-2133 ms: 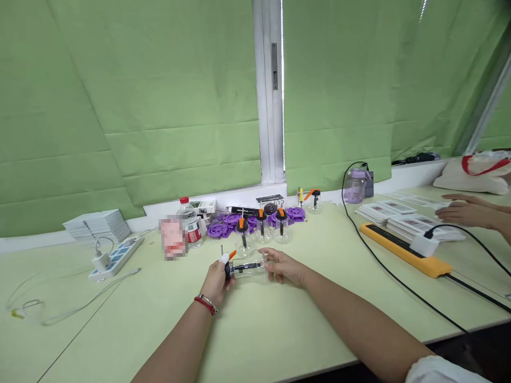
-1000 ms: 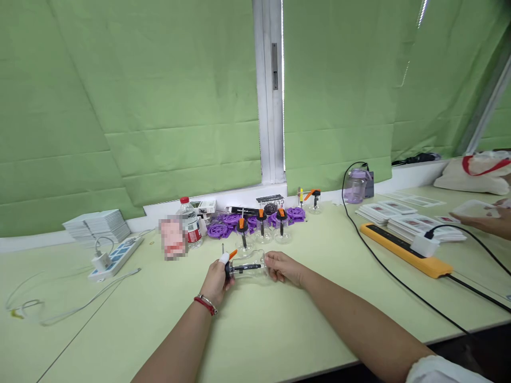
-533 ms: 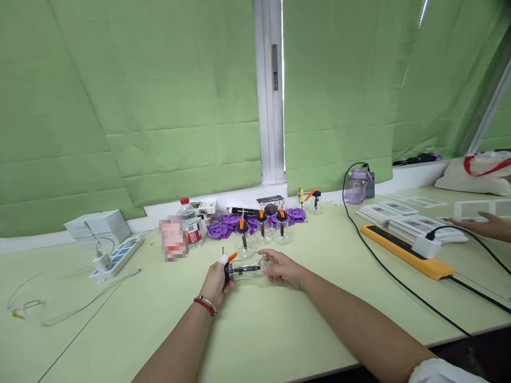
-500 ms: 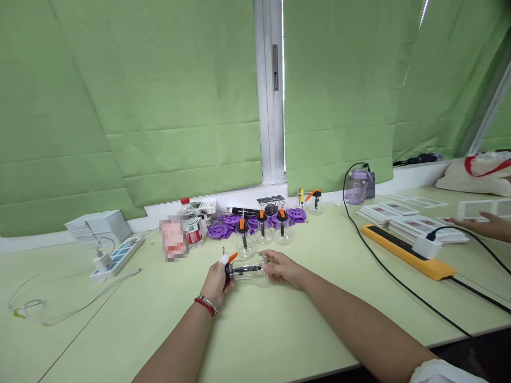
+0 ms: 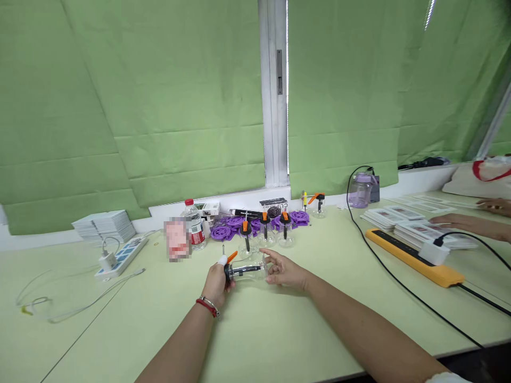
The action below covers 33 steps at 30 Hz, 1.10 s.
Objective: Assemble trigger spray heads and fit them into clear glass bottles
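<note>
Farther over the card stacks (image 5: 395,216) than before reaches a co-worker's hand (image 5: 465,223), while, above the worktop (image 5: 263,330) between its front and back edges, the person's left hand (image 5: 215,282) clasps the clear bottle (image 5: 250,269) by its black top (image 5: 228,273), the right hand (image 5: 285,269) by its base, apparently steadying it sideways.

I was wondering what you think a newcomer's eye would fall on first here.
Probably the green curtains, which fill the background on both sides of the white window frame. Next may come the bright orange power strip on the right of the table, and the clear bottle at centre, lying sideways in the left hand.
</note>
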Available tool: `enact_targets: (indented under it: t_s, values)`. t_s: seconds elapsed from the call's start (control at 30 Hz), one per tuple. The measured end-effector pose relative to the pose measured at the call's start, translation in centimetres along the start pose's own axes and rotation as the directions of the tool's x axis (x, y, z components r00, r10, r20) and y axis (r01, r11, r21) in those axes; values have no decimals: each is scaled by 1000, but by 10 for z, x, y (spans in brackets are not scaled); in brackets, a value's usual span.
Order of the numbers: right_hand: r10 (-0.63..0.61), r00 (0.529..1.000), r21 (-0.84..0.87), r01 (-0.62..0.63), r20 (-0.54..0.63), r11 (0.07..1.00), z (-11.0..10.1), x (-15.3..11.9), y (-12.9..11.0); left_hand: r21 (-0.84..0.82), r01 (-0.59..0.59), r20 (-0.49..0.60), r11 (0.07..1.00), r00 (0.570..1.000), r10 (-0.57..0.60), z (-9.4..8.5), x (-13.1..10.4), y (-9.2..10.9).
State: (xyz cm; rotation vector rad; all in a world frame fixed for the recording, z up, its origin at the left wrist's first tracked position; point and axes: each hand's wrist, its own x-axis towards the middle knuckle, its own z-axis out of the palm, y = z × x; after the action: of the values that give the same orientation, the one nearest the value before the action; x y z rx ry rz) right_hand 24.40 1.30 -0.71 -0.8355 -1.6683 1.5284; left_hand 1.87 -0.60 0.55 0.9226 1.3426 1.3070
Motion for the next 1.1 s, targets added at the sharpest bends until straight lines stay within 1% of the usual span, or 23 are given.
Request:
enact_targets:
  t_s: [0.13, 0.23, 0.33, 0.4, 0.53, 0.63, 0.77, 0.83, 0.9, 1.0, 1.1]
  values:
    - [-3, 999, -28, 1, -45, 1000, 1, 3, 4, 53, -50, -9, 997, 999, 51, 5, -5, 2]
    - [73, 996, -77, -77, -54, 994, 2, 5, 8, 84, -106, -2, 991, 994, 106, 9, -10, 5]
    - [123, 990, -140, -131, -64, 982, 4, 6, 8, 83, -109, -11, 991, 994, 110, 8, -10, 5]
    - [88, 995, -116, -93, -50, 989, 3, 4, 5, 86, -81, -37, 993, 996, 85, 6, -8, 5]
    - [-27, 999, -63, 28, 26, 998, 2, -1, -4, 96, -40, -86, 995, 995, 48, 4, -6, 5]
    - [-20, 1000, -60, 21, 10, 998, 2, -1, -5, 96, -46, -73, 994, 996, 53, 6, -7, 4]
    - [64, 997, -59, -67, -40, 996, 5, 4, 3, 86, -76, -24, 993, 997, 78, 8, -9, 2]
    - [91, 995, -67, -94, -46, 993, 5, 5, 5, 81, -78, -13, 994, 997, 79, 8, -9, 2]
    - [73, 997, -50, -74, -26, 996, 3, 4, 4, 78, -71, -18, 994, 997, 73, 7, -8, 2]
    - [-12, 999, -26, 13, 46, 1000, -1, 0, -2, 75, -57, -39, 996, 997, 60, 5, -6, 3]
    - [-51, 996, -53, 55, 77, 997, -2, -2, -7, 83, -44, -55, 996, 997, 49, 5, -5, 3]
